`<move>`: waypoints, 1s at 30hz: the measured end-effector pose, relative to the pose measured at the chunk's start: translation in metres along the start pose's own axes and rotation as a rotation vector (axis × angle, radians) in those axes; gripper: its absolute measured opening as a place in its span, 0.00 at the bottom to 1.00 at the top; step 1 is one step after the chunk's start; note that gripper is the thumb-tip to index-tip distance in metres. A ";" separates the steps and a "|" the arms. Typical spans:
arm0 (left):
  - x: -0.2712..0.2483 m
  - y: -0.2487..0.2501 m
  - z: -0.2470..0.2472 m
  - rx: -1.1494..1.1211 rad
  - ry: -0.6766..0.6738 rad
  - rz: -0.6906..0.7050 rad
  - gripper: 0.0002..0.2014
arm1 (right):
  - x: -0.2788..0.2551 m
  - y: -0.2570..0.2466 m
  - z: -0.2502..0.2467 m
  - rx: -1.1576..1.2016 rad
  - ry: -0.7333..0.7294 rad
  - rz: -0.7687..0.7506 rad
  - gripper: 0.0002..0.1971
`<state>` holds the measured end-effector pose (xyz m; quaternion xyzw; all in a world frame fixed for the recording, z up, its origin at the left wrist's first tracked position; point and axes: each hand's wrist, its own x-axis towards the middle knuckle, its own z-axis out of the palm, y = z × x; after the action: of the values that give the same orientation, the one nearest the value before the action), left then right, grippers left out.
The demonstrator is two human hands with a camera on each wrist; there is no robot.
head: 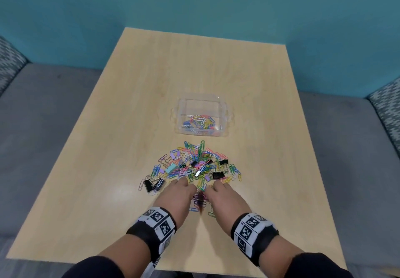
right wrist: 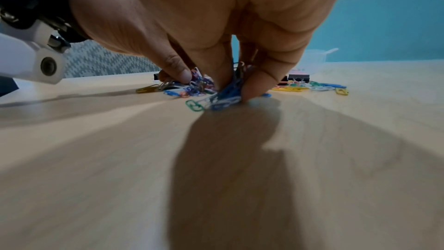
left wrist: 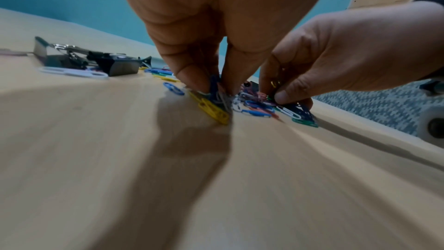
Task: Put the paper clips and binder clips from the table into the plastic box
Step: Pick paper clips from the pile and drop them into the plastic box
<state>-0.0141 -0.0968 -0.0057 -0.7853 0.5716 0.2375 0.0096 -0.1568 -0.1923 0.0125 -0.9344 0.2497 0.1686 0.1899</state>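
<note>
A heap of coloured paper clips (head: 194, 165) mixed with black binder clips (head: 218, 175) lies on the wooden table (head: 129, 104), just in front of the clear plastic box (head: 202, 115), which holds several paper clips. Both hands are down at the near edge of the heap, side by side. My left hand (head: 179, 195) pinches a bunch of paper clips (left wrist: 213, 100) between thumb and fingers against the tabletop. My right hand (head: 225, 197) pinches another bunch of paper clips (right wrist: 225, 96), mostly blue and white, in the same way.
A black binder clip (head: 148, 184) with silver handles lies apart at the heap's left. Grey cushioned seats (head: 43, 115) flank the table and a teal wall (head: 194, 7) stands behind. Bare tabletop lies left, right and beyond the box.
</note>
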 end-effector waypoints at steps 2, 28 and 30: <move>0.001 -0.001 -0.002 0.002 -0.021 0.005 0.13 | 0.000 0.002 -0.003 -0.006 -0.003 -0.024 0.22; 0.043 -0.016 -0.090 -0.561 -0.115 0.032 0.04 | 0.049 0.045 -0.120 0.495 -0.285 -0.040 0.05; 0.064 -0.027 -0.115 -0.635 -0.011 -0.035 0.09 | 0.067 0.052 -0.139 0.644 -0.245 0.024 0.05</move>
<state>0.0667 -0.1776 0.0649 -0.7573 0.4554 0.4081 -0.2291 -0.0990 -0.3214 0.0920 -0.7962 0.2765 0.1946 0.5018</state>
